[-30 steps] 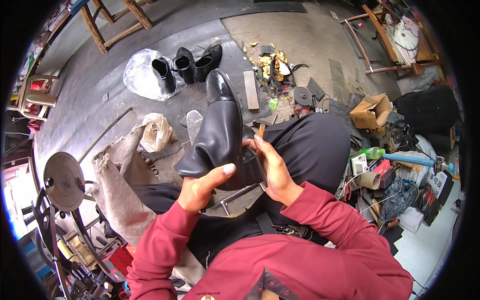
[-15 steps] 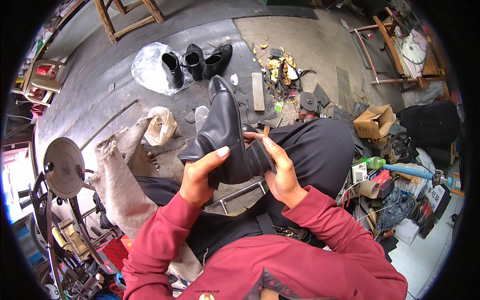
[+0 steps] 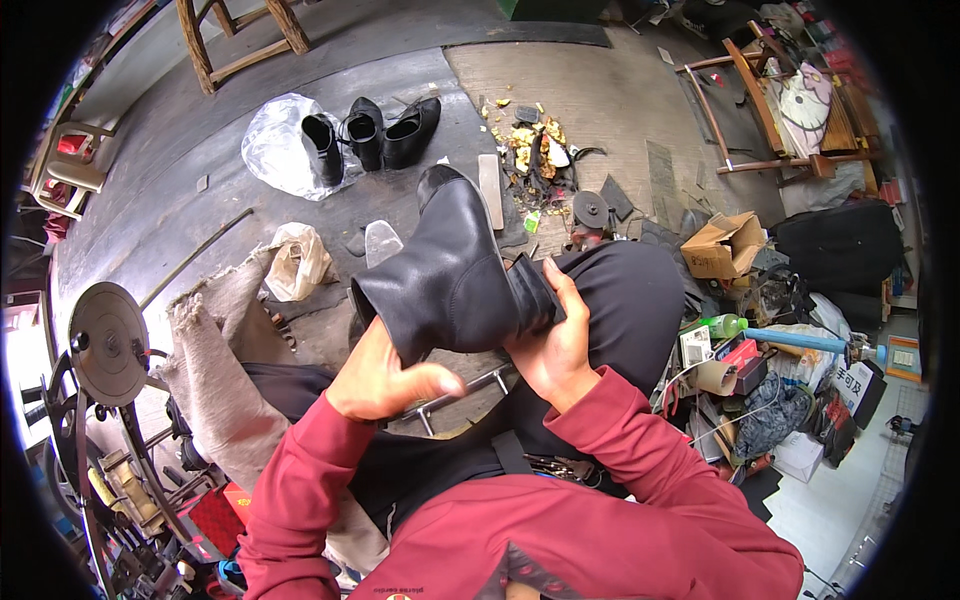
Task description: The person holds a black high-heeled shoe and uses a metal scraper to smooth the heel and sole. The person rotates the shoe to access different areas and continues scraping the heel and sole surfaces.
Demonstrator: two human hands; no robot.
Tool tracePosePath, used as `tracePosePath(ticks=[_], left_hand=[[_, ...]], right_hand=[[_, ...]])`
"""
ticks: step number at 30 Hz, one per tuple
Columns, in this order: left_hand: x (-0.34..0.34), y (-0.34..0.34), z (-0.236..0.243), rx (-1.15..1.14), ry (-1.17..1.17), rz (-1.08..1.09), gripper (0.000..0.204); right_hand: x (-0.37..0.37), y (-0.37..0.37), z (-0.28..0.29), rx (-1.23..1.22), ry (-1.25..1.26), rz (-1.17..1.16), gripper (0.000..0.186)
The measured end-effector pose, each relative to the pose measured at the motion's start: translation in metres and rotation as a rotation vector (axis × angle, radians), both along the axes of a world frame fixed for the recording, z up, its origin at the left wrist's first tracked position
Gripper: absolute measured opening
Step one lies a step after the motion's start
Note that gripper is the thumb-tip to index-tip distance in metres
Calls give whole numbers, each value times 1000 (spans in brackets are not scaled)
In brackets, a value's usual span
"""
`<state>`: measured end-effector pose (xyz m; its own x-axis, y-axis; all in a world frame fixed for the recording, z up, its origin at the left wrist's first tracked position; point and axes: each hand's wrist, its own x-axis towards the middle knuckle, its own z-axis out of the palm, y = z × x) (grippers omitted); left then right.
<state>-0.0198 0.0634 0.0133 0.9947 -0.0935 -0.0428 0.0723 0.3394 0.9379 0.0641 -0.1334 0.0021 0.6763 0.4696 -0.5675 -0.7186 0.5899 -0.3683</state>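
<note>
Item 1. Black boot (image 3: 455,290), landmark for all places below: held off the floor above the lap, toe pointing away from the person, shaft opening to the left, heel block to the right.

Item 2. Left hand (image 3: 385,375): at the boot's shaft opening; thumb spread wide and clear of the leather; fingers mostly hidden, whether inside the shaft or behind it cannot be told.

Item 3. Right hand (image 3: 555,345): closed round the boot's heel block, thumb along its far side.

Status, as judged: work appears under way. Done: boot in hand, upper and heel block joined. Left: boot not set down; the sole faces out of view, so its finish cannot be assessed.

Changes against the frame half a second ago: boot swung round, heel further right, shaft lying more sideways; left thumb lifted off the leather; the orange-tipped piece by the right fingers no longer in sight.

Surroundings:
- Three black shoes (image 3: 365,140): on the floor beyond the boot, leftward.
- Clear plastic sheet (image 3: 268,150): beside and under the leftmost shoe.
- Scrap heap (image 3: 540,150): beyond the boot, rightward.
- Beige bag (image 3: 297,265): left of the boot.
- Cardboard box (image 3: 722,247): well right of the boot.
</note>
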Motion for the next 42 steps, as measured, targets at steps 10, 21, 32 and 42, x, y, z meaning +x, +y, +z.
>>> tracePosePath(ticks=[10,21,32,42], left_hand=[[8,-8,-2,582,-209,98,41],[9,-27,8,-225,328,39,41],[11,-44,1,-510,406,127,28],[20,-44,-11,-537,458,157,25]], right_hand=[[2,-6,1,-193,-129,149,58],[17,-14,29,-348,-610,244,82],[9,5,27,-351,-619,214,87],[18,15,17,-309,-500,273,90]])
